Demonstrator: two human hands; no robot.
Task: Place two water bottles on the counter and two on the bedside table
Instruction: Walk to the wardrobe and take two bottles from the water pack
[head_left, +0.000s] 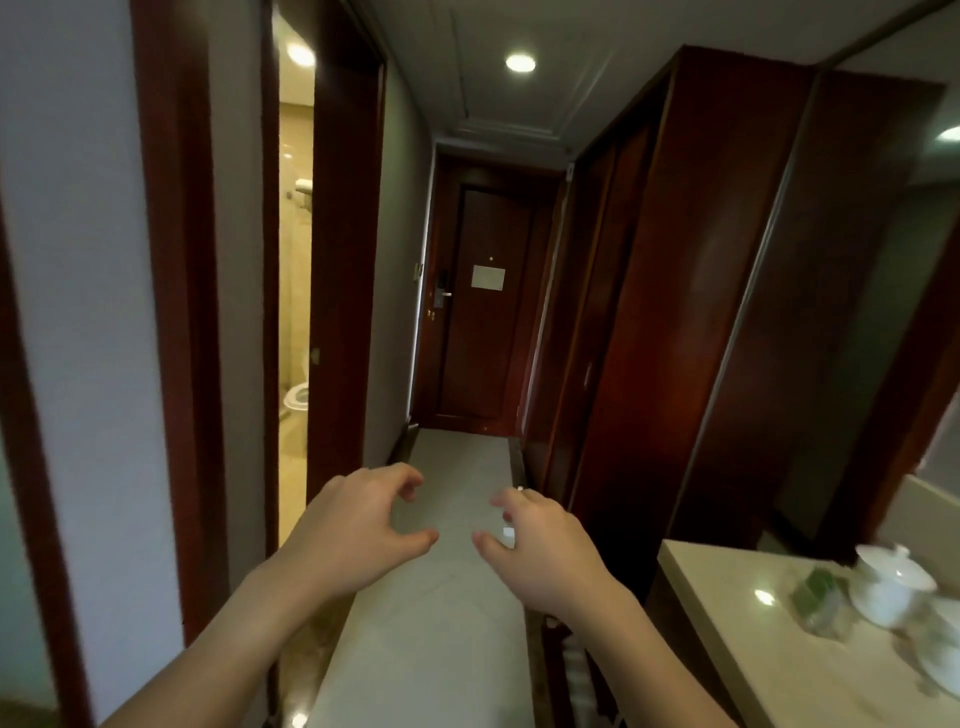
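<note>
Far left, a bathroom doorway is glowing yellow, with a toilet peeking out low down. Both hands are hanging out front over the pale glossy floor: left hand curled loose and holding nothing, right hand the same, a ring on one finger. Dark reddish wood door is sitting at the hallway's end, matching wardrobe alongside. Far right, the beige stone tabletop is carrying white lidded cups and something blurry and green, maybe a bottle, can't tell.
</note>
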